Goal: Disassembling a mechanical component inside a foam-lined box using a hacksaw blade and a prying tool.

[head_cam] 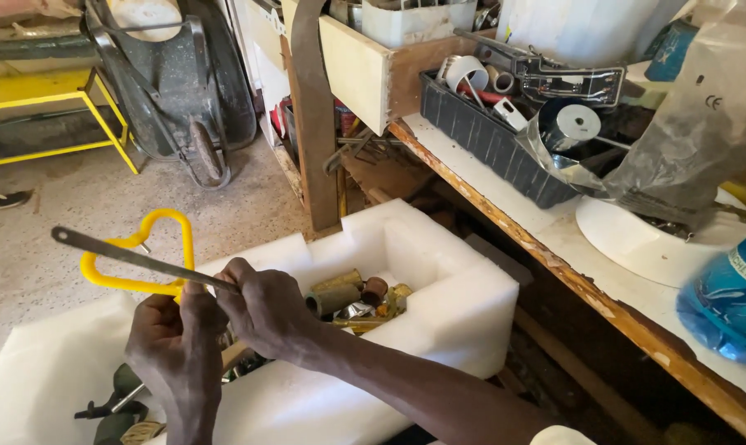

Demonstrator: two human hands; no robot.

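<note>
While the left hand (175,338) steadies it, the right hand's (266,309) grip closes on the hacksaw (134,251)

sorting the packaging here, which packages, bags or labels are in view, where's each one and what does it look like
Grey plastic bag: on the bench at right, tall, crumpled, translucent, with a small dark printed mark near its top.
Blue plastic package: right edge of the bench, shiny, rounded, with a pale label strip.
White foam packing tray: below the bench, blocky, holding brass fittings.
Clear wrap around a metal disc: in the dark grey bin.
</note>
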